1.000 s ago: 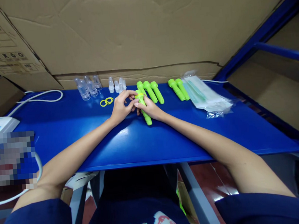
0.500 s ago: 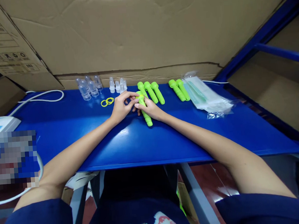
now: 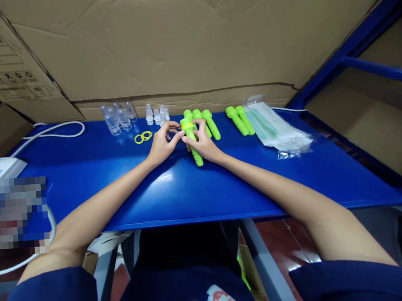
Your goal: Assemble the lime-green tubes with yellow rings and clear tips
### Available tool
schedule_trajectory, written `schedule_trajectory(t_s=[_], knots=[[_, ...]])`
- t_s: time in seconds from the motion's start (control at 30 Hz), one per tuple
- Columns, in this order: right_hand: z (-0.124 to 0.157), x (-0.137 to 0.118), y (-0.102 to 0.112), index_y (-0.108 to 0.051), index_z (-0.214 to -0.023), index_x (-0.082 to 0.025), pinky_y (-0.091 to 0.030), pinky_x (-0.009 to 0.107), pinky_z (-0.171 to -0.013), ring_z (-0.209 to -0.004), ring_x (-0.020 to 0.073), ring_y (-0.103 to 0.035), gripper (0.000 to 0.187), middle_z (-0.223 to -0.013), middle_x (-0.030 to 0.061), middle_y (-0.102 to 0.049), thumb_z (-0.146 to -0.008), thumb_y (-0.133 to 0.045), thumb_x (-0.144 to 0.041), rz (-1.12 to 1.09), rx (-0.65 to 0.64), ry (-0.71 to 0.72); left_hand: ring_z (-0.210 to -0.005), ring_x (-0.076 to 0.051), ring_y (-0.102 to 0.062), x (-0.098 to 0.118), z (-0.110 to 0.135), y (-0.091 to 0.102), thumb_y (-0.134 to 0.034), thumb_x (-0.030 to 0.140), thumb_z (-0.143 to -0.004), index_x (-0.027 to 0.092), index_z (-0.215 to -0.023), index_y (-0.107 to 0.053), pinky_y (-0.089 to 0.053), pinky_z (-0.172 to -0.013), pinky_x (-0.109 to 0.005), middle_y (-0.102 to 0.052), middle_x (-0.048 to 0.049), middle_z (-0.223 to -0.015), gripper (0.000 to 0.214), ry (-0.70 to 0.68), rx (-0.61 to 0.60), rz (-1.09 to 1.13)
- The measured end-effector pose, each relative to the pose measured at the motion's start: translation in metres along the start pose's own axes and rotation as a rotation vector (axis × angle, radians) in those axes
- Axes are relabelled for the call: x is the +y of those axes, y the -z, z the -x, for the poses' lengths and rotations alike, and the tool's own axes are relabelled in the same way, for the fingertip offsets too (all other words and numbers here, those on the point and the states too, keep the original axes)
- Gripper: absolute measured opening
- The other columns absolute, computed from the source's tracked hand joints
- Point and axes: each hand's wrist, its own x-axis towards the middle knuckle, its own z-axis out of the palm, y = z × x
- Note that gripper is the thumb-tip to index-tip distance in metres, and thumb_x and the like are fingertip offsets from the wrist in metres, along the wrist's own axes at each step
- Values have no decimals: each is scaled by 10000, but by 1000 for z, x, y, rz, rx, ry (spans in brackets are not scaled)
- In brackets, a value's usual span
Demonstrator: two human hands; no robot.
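Observation:
A lime-green flashlight (image 3: 196,154) is held tilted above the table, its wide head away from me and a yellow ring (image 3: 188,125) round that head. My right hand (image 3: 203,143) grips the body just below the head, thumb on top. On the other side, the thumb and fingers of my left hand (image 3: 165,141) are closed in against the head's left edge. Several loose yellow rings (image 3: 139,138) lie left of my left hand. Beyond my hands lie more green flashlights (image 3: 212,124), partly hidden by the held one and my right hand.
Clear plastic cups (image 3: 112,123) and small white-based clear cones (image 3: 149,115) stand at the back left. Two more flashlights (image 3: 237,121) and a plastic-wrapped packet (image 3: 278,126) lie right. A white power strip (image 3: 6,168) sits far left on the blue table (image 3: 224,194); cardboard (image 3: 166,47) walls the back.
The flashlight's head has turned more into view, and the yellow ring round it now shows clearly. My left fingers have drawn back slightly from over the head to its left edge.

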Motion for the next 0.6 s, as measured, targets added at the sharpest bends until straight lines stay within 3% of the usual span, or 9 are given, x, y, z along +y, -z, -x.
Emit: schedule_trajectory(t_s=[0.17, 0.3, 0.4, 0.6], knots=[[-3, -1, 1, -413, -1169, -256, -535, 290, -572, -606, 115, -582, 446, -1020, 35, -645, -898, -626, -539, 6, 19, 15, -896, -157, -701, 3, 0, 4, -660, 344, -909, 187, -1014, -603, -482, -693, -254, -730, -71, -1012, 198, -21, 74, -56], [-4, -3, 4, -566, -1046, -187, -553, 307, -715, -791, 172, -650, 454, -899, 59, -674, -936, -535, -627, 68, 2, 61, -929, -164, -693, 6, -1, 6, -671, 299, -904, 180, -1031, -636, -487, -737, -266, -738, -69, -1009, 177, -51, 98, -106], [-3, -3, 4, -580, -1050, -172, -538, 299, -660, -723, 171, -645, 538, -778, 39, -671, -939, -489, -690, 80, -52, 33, -922, -162, -686, 7, -1, 6, -698, 273, -881, 177, -1025, -637, -480, -734, -263, -735, -59, -999, 183, -74, 117, -113], [-2, -2, 3, -573, -1052, -177, -537, 291, -646, -688, 166, -650, 580, -747, 28, -669, -911, -501, -735, 60, -68, 16, -888, -160, -652, 10, -1, 6, -684, 277, -895, 176, -971, -651, -475, -724, -267, -710, -44, -953, 130, -134, 135, -191]])
